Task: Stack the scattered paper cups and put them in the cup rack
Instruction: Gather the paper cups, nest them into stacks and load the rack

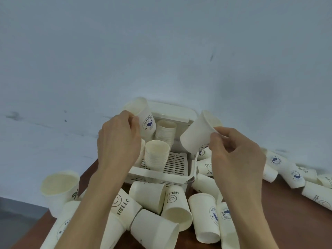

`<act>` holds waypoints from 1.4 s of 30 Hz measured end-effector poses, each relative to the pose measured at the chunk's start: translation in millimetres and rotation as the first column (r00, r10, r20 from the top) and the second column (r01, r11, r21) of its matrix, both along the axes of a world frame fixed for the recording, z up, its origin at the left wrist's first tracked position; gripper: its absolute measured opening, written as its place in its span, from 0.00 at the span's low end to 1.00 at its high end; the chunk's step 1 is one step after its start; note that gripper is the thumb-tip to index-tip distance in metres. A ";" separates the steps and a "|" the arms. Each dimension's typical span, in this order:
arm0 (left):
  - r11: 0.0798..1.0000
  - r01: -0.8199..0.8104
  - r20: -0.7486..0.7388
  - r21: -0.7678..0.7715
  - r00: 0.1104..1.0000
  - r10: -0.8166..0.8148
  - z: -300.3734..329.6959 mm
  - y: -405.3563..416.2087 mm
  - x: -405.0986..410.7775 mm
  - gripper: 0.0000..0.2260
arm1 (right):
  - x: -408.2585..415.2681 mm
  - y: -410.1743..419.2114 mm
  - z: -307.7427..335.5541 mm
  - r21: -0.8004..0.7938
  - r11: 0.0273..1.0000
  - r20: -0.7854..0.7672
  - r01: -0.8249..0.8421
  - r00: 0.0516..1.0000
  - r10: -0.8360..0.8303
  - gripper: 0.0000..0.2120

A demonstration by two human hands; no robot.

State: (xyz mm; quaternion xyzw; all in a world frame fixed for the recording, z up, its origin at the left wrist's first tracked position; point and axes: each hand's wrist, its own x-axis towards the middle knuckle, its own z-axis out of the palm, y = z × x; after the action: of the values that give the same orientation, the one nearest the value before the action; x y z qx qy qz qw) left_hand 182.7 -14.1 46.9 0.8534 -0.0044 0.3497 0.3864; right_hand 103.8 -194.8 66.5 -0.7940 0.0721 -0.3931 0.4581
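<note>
- A left hand (119,141) grips a whale-printed paper cup (143,117) above the white cup rack (172,112); the right hand (237,155) pinches the rim of a plain cup (195,137) beside it.
- Two cup stacks (157,153) stand in the rack at the brown surface's (287,212) far edge.
- Loose cups (177,207) litter the surface before a pale, scuffed wall (161,51).

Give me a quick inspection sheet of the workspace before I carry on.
Surface: brown table, mostly covered by cups.
Job's things: white cup rack holds two stacks; many loose cups lie tipped around it.
Clutter: nothing seen.
Grippers: left hand grips a whale-logo cup; right hand pinches a plain-sided cup, both above the rack.
Cables: nothing seen.
Surroundings: pale wall with scuffs.
</note>
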 end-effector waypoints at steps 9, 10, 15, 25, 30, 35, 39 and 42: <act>0.993 -0.011 -0.090 0.119 0.996 0.022 -9.1 22.6 22.9 0.11 | 35.4 24.3 5.0 0.009 1.000 0.028 -0.009 1.000 0.008 0.07; 0.990 -0.018 -0.103 0.138 0.994 0.032 -10.8 23.0 24.3 0.11 | 38.7 26.9 4.9 0.005 1.000 0.030 -0.015 0.999 0.015 0.07; 0.983 0.008 -0.150 0.182 0.988 0.019 -18.2 25.7 30.2 0.11 | 53.8 29.3 0.4 -0.061 0.997 -0.025 -0.056 0.998 0.055 0.07; 0.943 0.019 -0.214 0.332 0.975 0.055 -29.0 18.0 33.1 0.08 | 63.2 30.4 -13.9 -0.203 0.978 -0.132 -0.043 0.991 0.016 0.10; 0.931 0.035 -0.288 0.363 0.954 0.077 -38.7 15.9 33.7 0.07 | 64.6 28.8 -16.3 -0.211 0.976 -0.138 -0.049 0.990 0.020 0.10; 0.927 0.062 -0.340 0.370 0.938 0.073 -47.4 12.7 36.6 0.07 | 68.0 35.4 -21.5 -0.243 0.966 -0.124 -0.085 0.991 0.056 0.10; 0.928 0.050 -0.340 0.368 0.937 0.084 -49.7 14.0 37.9 0.08 | 71.4 37.0 -24.6 -0.263 0.961 -0.115 -0.088 0.992 0.059 0.10; 0.927 0.053 -0.359 0.372 0.929 0.091 -49.6 15.4 37.6 0.08 | 74.1 38.4 -28.4 -0.270 0.958 -0.105 -0.100 0.992 0.074 0.11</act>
State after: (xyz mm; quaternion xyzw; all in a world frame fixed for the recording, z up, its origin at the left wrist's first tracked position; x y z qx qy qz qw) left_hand 220.4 1.3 -2.7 0.9618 0.0102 0.1793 0.2064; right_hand 177.9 -156.4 38.1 -0.8698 0.0033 -0.3412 0.3564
